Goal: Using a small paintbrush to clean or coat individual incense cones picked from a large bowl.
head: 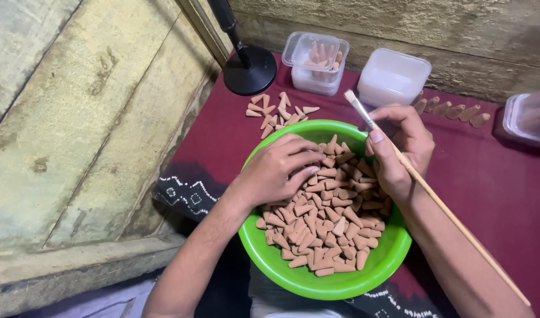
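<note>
Your left hand [278,171] reached into the green bowl [364,277], palm down, with its fingers curled over the heap of clay-coloured cones [326,218] near the bowl's far rim; whether that grip had actually closed on a cone I could not tell, because the fingertips were buried among them. Your right hand [399,153] rested at the bowl's right edge, its grip clenched around a thin wooden paintbrush [426,188], thumb pressed along the handle. The brush lay slanted, its pale bristles pointing up and away from you toward the back of the table, the long handle running down past your right forearm. The bowl sat in front of you on a dark red cloth [487,182] with a white pattern at its near edge. A small scatter of loose cones [278,112] lay on the cloth just beyond the bowl, near the round black base of a stand [249,70]. Behind them stood a clear plastic box [316,62] with a few cones inside, and beside it a white lidded box [393,76]. A short row of cones [452,111] lay to the right of that box.
</note>
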